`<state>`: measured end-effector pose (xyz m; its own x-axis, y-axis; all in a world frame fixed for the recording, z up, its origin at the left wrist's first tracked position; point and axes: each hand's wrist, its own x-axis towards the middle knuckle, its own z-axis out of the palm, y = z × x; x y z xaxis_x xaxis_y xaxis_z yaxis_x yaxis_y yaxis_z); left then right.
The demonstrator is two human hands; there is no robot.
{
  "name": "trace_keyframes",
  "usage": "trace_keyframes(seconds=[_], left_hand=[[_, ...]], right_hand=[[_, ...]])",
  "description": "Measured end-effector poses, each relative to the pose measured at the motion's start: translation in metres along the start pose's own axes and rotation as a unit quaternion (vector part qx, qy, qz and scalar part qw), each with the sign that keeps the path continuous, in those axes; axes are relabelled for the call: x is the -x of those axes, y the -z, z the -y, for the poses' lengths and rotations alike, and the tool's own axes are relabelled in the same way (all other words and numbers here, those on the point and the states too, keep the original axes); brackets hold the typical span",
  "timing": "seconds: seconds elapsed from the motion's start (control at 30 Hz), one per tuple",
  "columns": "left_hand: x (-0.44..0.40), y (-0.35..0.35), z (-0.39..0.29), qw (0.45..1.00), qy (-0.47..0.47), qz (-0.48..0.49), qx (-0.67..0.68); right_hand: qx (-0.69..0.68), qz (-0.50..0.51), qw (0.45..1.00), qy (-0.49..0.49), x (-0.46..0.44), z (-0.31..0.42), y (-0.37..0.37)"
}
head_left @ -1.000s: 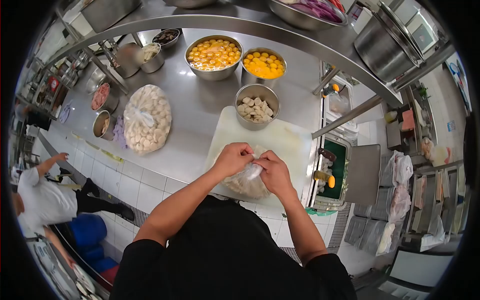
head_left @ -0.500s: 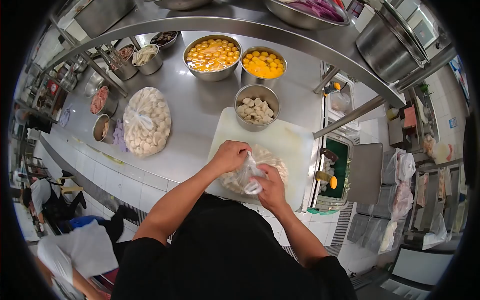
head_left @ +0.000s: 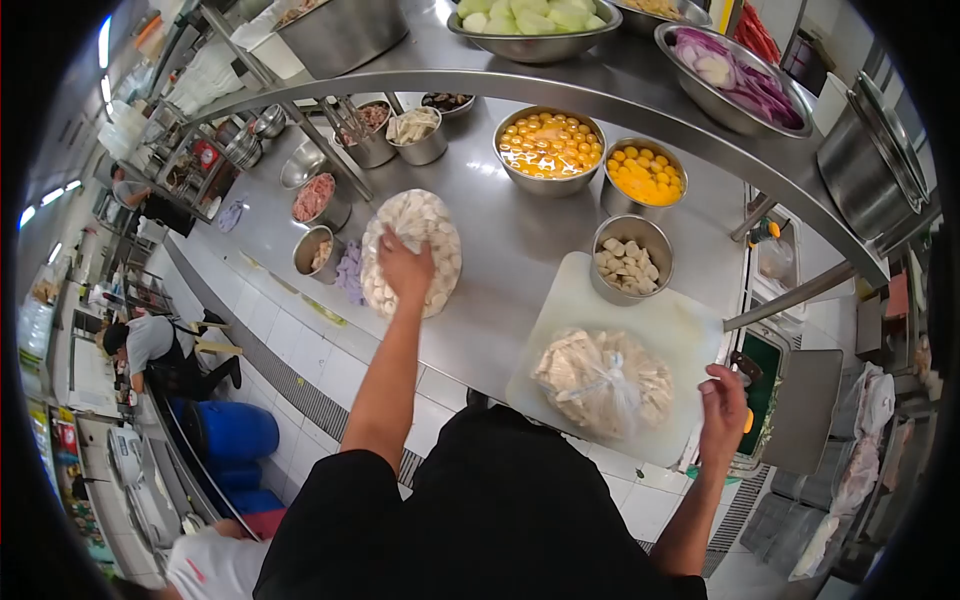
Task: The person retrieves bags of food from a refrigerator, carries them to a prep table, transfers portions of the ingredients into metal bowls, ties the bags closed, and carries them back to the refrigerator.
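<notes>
Fingers of the left hand (head_left: 405, 262) lay spread over the gathered top of the large bag (head_left: 440, 262) of round pale pieces; whether they pinched the plastic could not be told. Wide of it, the right hand (head_left: 722, 415) was empty, its thumb and fingers loosely curved apart, above the right edge of the cutting board (head_left: 560, 300).

The large bag rested near the front edge of the bench (head_left: 480, 335), left of the board. It looked full and soft, so a hold on the bunched plastic alone risked stretching or tearing the film. A fistful of the neck, with the other palm under the load, seemed the steadier way to shift it. Raising it clear, rather than dragging it, would have spared the base.

A purple cloth (head_left: 350, 272) and a small pot (head_left: 328, 278) sat close on its left, so a straight lift suited that side best.

On the board, toward the front edge, lay the knotted bag (head_left: 610, 380) of pale pieces, with a metal bowl (head_left: 632, 297) of pale chunks at the far side. Two bowls of yolks (head_left: 548, 186) stood farther back, calling for a low, slow arm path well short of them.
</notes>
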<state>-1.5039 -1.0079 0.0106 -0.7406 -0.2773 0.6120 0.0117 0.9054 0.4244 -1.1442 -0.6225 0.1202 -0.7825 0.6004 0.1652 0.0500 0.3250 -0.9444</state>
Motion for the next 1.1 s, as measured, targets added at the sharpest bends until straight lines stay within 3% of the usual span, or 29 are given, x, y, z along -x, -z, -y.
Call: trace_keyframes(seconds=[0.03, 0.1, 0.13, 0.2, 0.33, 0.4, 0.43, 0.5, 0.63, 0.7, 0.77, 0.87, 0.93, 1.0, 1.07, 1.1], left_hand=[[-0.011, 0.004, 0.015, 1.0, -0.001, -0.002, 0.001], [-0.03, 0.008, 0.039, 0.965, 0.036, 0.221, -0.135], [-0.047, -0.002, 0.052, 0.966, 0.035, 0.219, -0.131], [-0.082, -0.027, 0.078, 0.915, 0.053, 0.395, -0.062], [-0.111, -0.019, 0.089, 0.909, 0.036, 0.403, 0.102], [-0.109, -0.006, 0.083, 0.88, -0.012, 0.41, 0.241], [-0.113, 0.001, 0.078, 0.873, -0.009, 0.419, 0.248], [-0.113, 0.022, 0.069, 0.811, -0.03, 0.482, 0.331], [-0.113, 0.04, 0.045, 0.744, -0.076, 0.54, 0.386], [-0.11, 0.044, 0.032, 0.722, -0.242, 0.551, 0.342], [-0.103, 0.035, 0.035, 0.713, -0.248, 0.561, 0.34], [-0.111, 0.03, 0.044, 0.734, -0.203, 0.499, 0.414], [-0.106, 0.018, 0.06, 0.776, -0.043, 0.503, 0.378], [-0.077, -0.004, 0.076, 0.754, -0.066, 0.528, 0.385], [-0.059, -0.003, 0.074, 0.735, -0.103, 0.55, 0.384], [-0.051, 0.003, 0.064, 0.733, -0.104, 0.549, 0.387]], right_hand=[[-0.007, -0.004, 1.0, 0.007, -0.003, 0.004, -0.002], [-0.043, -0.004, 0.999, -0.002, -0.01, 0.012, -0.021], [-0.029, 0.019, 0.999, 0.006, -0.011, 0.016, -0.032], [-0.02, 0.054, 0.998, 0.019, -0.012, 0.03, -0.065], [0.019, 0.096, 0.994, 0.039, -0.007, 0.053, -0.13], [0.018, 0.137, 0.99, 0.037, -0.008, 0.064, -0.157], [0.029, 0.135, 0.99, 0.03, -0.009, 0.068, -0.168], [0.029, 0.151, 0.988, -0.003, -0.009, 0.073, -0.192], [0.074, 0.175, 0.982, -0.003, -0.009, 0.08, -0.247], [0.082, 0.173, 0.982, -0.002, -0.012, 0.069, -0.274], [0.118, 0.19, 0.974, -0.024, -0.012, 0.058, -0.296], [0.123, 0.15, 0.981, -0.011, -0.009, 0.033, -0.324], [0.155, 0.115, 0.981, -0.035, -0.011, 0.03, -0.339], [0.185, 0.084, 0.977, -0.057, -0.018, 0.033, -0.357], [0.201, 0.068, 0.962, -0.171, -0.034, 0.039, -0.373], [0.202, 0.065, 0.962, -0.17, -0.042, 0.031, -0.382]])
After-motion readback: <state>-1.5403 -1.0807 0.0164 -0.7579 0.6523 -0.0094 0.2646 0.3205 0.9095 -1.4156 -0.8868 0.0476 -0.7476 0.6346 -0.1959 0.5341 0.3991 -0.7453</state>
